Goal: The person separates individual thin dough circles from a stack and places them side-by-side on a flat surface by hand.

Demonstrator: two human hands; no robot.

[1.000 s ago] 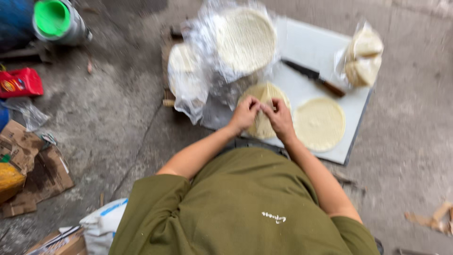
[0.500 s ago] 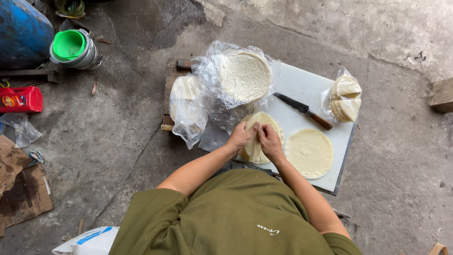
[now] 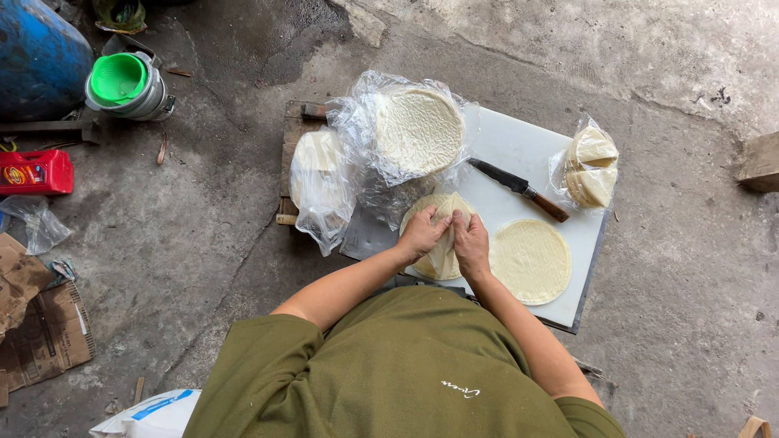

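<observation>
Left hand (image 3: 422, 234) and right hand (image 3: 471, 243): fingers curled, pinching the round wrapper (image 3: 442, 235) | white board (image 3: 519, 154) | knife (image 3: 519, 188) just beyond, right.

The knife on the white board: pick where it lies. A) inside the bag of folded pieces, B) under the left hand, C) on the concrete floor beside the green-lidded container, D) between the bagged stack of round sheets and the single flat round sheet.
D: the knife lies bare on the white board, below the bagged stack of round sheets and above the flat round sheet, clear of both hands.
</observation>
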